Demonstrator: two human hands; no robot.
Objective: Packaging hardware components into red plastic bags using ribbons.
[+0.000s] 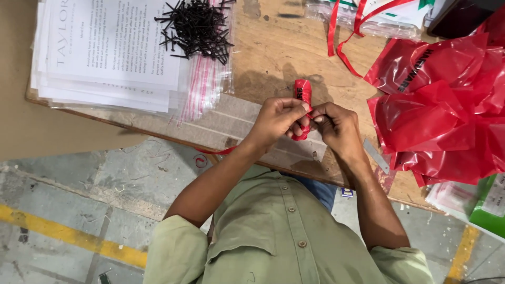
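A worn wooden surface (pixel 273 47) stood over a cracked grey concrete floor (pixel 79 184) marked with yellow painted lines (pixel 68 234).

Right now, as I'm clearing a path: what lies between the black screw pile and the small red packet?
Head view: the edge of clear zip bags under the screw pile, then bare wooden tabletop up to the red packet.

Screws (pixel 197 29) on papers (pixel 105 52), left of bags (pixel 447 105), on table (pixel 273 47).

Both hands, the left hand (pixel 278 118) and right hand (pixel 336 129), pinched a small red packet (pixel 303 94) above the counter (pixel 273 47), black screws (pixel 197 26) far left, red bags (pixel 447 115) right.
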